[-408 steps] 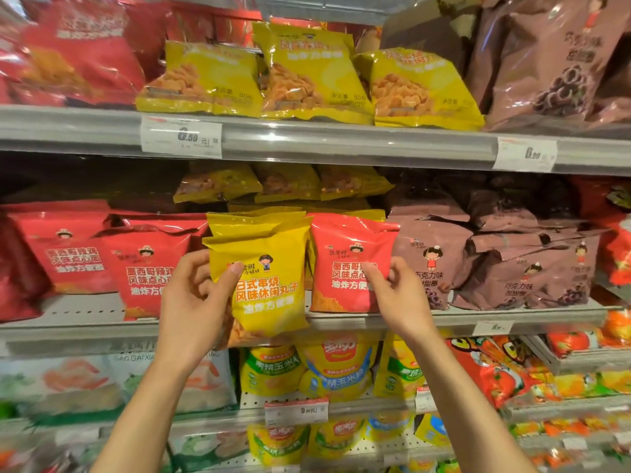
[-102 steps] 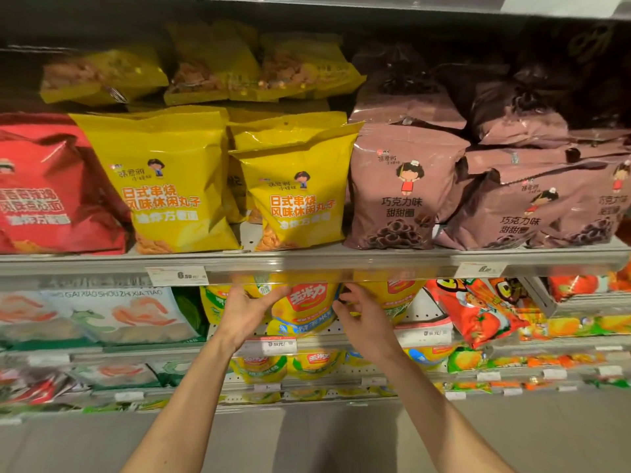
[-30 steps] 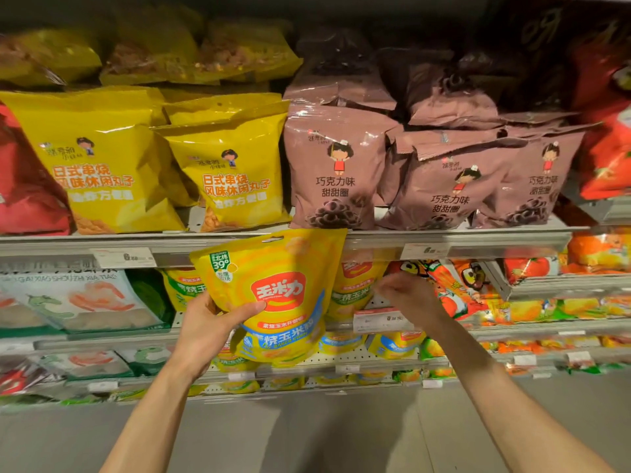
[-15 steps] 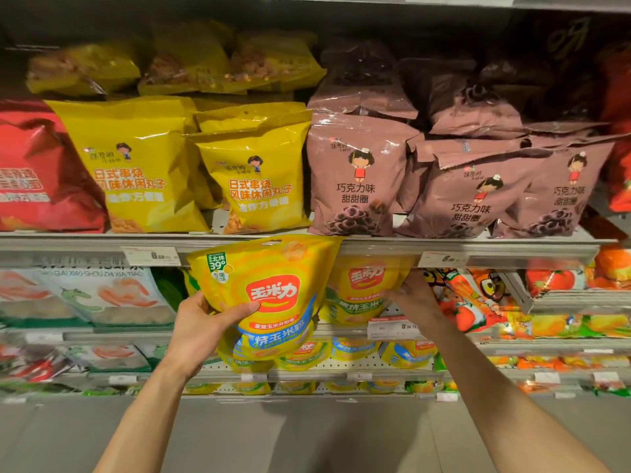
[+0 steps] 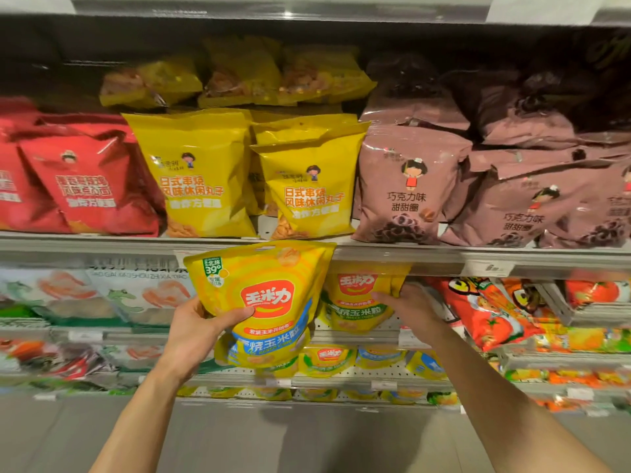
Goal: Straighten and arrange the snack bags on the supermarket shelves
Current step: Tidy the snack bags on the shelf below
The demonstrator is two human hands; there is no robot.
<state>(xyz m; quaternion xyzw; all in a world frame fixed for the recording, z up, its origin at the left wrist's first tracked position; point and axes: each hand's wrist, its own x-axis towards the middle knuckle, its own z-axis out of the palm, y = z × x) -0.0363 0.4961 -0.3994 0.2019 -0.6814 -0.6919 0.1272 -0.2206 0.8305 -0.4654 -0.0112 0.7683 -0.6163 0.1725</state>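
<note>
Left hand (image 5: 196, 331) clamped on the yellow corn bag (image 5: 263, 302), held off the shelf at six o'clock — right hand (image 5: 408, 307) gripping the shelved corn bag (image 5: 358, 302) at three o'clock; best squared upright first, then slotted alongside, label forward.

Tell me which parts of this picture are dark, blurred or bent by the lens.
Head view: the back of the upper shelf is in deep shadow; the lower shelves are blurred; the shelf edge bows from wide-angle distortion; the yellow corn bag in the left hand is sharp.
</note>
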